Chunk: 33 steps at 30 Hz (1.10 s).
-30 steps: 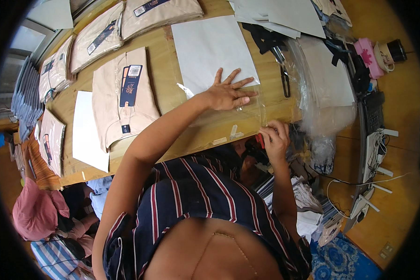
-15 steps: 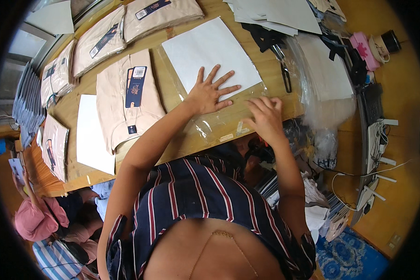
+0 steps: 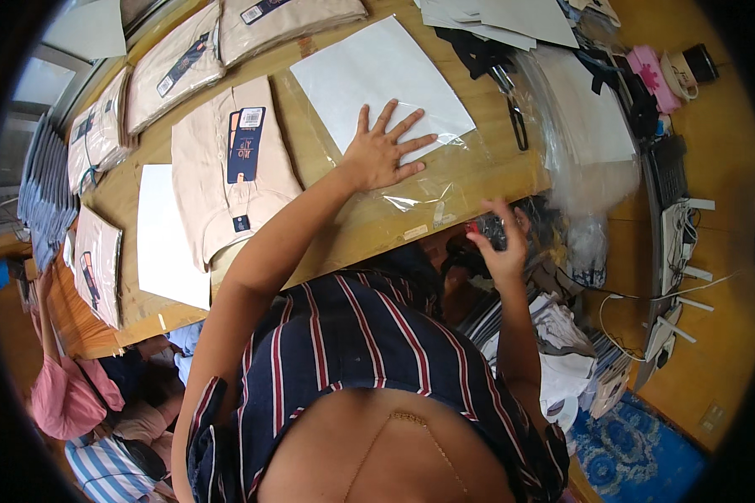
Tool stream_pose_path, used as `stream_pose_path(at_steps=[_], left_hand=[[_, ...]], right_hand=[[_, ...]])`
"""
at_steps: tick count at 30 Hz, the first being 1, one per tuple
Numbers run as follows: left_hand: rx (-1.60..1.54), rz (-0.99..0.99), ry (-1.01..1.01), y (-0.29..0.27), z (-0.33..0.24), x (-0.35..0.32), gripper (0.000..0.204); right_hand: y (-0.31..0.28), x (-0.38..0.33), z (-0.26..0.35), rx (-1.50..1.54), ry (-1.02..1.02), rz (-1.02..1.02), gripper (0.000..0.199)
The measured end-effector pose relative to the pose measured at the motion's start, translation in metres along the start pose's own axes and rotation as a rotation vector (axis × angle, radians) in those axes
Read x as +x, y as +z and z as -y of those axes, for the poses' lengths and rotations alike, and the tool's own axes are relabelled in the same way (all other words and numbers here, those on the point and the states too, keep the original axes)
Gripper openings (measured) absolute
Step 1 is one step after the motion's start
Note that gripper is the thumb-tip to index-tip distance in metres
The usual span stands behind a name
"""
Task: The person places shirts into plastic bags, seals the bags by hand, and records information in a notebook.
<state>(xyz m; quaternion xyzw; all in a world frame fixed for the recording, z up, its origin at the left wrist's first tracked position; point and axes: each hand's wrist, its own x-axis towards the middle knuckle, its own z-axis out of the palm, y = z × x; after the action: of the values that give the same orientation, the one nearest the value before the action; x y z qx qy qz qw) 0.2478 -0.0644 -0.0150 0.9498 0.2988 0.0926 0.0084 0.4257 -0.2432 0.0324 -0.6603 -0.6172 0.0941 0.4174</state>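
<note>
My left hand (image 3: 382,149) lies flat with fingers spread on a clear plastic bag (image 3: 411,180) holding a white sheet (image 3: 377,80), on the wooden table (image 3: 486,172). My right hand (image 3: 502,241) hangs below the table's near edge, fingers loosely curled by a small red thing (image 3: 473,226); whether it grips anything is unclear. A folded beige shirt with a dark blue tag (image 3: 231,163) lies left of the bag.
More folded beige shirts (image 3: 176,63) lie at the back and left. A white card (image 3: 169,235) sits by the near edge. Black scissors (image 3: 512,105), loose plastic bags (image 3: 587,134), white papers (image 3: 495,17) and cables (image 3: 679,243) are to the right. Another person (image 3: 67,394) is at lower left.
My left hand slid further onto the bagged white sheet. My right hand came off the table's edge and dropped below it.
</note>
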Motion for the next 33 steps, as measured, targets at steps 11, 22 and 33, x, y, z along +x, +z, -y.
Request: stream_pose_path(at_steps=[11, 22, 33], left_hand=[[-0.005, 0.037, 0.037, 0.002, -0.003, 0.007, 0.051], [-0.013, 0.057, -0.124, -0.007, -0.073, -0.022, 0.034], [0.062, -0.262, -0.266, 0.020, 0.071, -0.003, 0.052]], right_hand=[[0.068, 0.010, 0.045, -0.322, -0.398, 0.202, 0.009], [0.006, -0.086, 0.007, 0.092, 0.383, -0.078, 0.018], [0.049, -0.084, -0.003, 0.919, 0.824, -0.294, 0.019]])
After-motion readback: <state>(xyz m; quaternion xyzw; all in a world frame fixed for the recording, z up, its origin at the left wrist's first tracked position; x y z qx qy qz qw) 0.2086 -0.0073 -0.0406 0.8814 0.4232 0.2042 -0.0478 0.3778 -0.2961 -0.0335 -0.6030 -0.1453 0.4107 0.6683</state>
